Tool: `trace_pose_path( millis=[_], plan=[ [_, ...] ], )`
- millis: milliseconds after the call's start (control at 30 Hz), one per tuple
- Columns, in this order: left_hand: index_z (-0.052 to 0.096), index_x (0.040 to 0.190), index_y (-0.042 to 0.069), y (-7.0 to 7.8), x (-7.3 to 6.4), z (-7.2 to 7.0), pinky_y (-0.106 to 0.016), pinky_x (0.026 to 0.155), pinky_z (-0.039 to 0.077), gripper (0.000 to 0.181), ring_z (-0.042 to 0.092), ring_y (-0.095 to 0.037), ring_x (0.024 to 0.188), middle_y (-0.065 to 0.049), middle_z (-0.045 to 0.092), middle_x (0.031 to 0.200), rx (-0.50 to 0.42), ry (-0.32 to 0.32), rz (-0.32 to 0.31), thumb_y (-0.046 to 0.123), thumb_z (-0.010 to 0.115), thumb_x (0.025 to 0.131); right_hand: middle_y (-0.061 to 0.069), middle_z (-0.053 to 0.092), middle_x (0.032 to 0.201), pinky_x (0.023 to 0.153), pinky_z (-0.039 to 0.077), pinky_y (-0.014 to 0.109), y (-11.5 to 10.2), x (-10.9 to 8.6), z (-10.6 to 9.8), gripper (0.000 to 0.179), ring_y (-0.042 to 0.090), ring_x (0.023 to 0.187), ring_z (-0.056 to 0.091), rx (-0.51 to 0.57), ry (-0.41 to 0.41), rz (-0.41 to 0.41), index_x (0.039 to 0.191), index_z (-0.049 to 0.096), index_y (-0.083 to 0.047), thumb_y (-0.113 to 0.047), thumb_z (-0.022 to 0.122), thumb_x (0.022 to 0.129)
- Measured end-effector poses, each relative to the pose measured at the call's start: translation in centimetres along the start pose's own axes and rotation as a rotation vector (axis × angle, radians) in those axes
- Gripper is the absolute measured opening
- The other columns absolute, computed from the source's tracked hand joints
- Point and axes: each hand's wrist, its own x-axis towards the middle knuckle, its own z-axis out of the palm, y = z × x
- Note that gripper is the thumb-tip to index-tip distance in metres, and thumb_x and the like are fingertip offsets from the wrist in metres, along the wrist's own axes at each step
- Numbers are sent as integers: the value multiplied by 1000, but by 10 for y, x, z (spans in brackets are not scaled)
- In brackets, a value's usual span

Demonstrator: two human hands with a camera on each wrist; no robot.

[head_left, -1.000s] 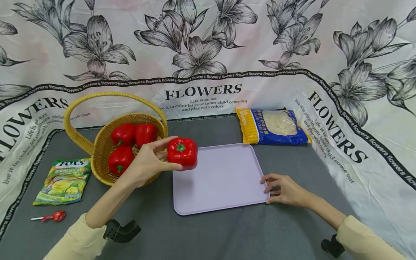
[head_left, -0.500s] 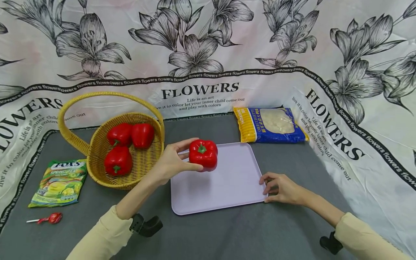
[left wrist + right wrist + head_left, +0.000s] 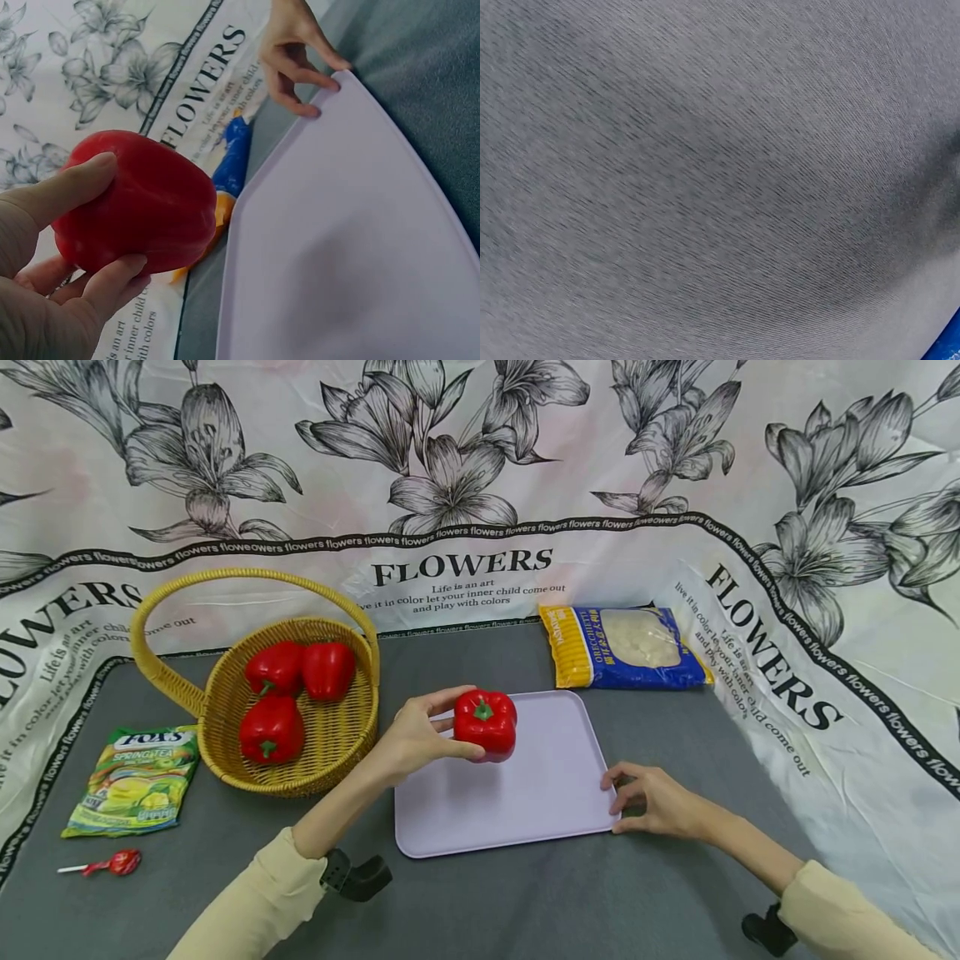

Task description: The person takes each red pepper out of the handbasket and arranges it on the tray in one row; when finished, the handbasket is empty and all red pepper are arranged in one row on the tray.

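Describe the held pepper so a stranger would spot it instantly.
Find the lilac tray right of the yellow basket. Above it, the left hand grips a red pepper with a green stem. The other three peppers lie in the basket; only this one is held.

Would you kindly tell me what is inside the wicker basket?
Inside the wicker basket are three red peppers, two behind and one in front. Woven floor shows right of the front one; what lies beneath the peppers is covered.
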Motion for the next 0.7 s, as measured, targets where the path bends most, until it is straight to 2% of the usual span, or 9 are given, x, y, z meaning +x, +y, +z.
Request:
trace_pose_path(
  millis=[133, 233, 300, 367, 533, 633, 700],
  plan=[
    [51, 138, 12, -4, 8, 6, -45, 88, 53, 72, 50, -41, 123, -12, 48, 140, 2, 18, -9, 4, 81, 73, 12, 60, 121, 87, 53, 34, 0, -3, 1, 14, 27, 105, 59, -121, 42, -19, 85, 74, -20, -21, 83, 75],
    [52, 137, 10, -7, 18, 14, -45, 89, 52, 71, 50, -41, 123, -11, 49, 140, 4, 34, -17, 2, 81, 73, 16, 59, 127, 94, 48, 26, 1, -4, -1, 15, 31, 111, 59, -149, 57, -47, 89, 76, -20, -21, 82, 75],
    [53, 136, 8, -10, 25, 19, -45, 90, 52, 70, 50, -41, 122, -12, 50, 138, -1, 40, -21, 1, 81, 73, 19, 58, 128, 93, 46, 17, 1, -4, -3, 16, 32, 113, 59, -114, 45, -53, 92, 76, -18, -19, 81, 77],
    [53, 136, 7, -13, 31, 25, -45, 91, 51, 70, 50, -41, 123, -13, 51, 138, -4, 45, -27, 0, 81, 73, 22, 58, 128, 89, 46, 13, 2, -3, -6, 16, 32, 113, 59, -62, 28, -48, 94, 76, -15, -18, 79, 79],
    [52, 138, 8, -22, 48, 38, -43, 93, 50, 71, 49, -38, 125, -12, 50, 139, -25, 51, -43, -1, 80, 73, 26, 57, 126, 77, 53, 18, 2, -1, -9, 16, 33, 110, 59, 60, -18, 0, 94, 76, -10, -18, 77, 80],
    [52, 138, 9, -26, 57, 44, -41, 93, 49, 73, 50, -37, 125, -12, 51, 139, -4, 34, -14, -1, 81, 72, 27, 56, 127, 74, 54, 19, 3, 0, -9, 16, 28, 107, 62, 79, -31, 14, 94, 76, -11, -19, 77, 81],
    [52, 138, 7, -31, 62, 48, -39, 95, 48, 73, 51, -36, 125, -13, 52, 138, 16, 14, 32, -3, 81, 72, 27, 55, 127, 72, 55, 20, 4, -1, -9, 16, 25, 105, 64, 90, -31, 21, 94, 76, -10, -19, 76, 81]
  ],
)
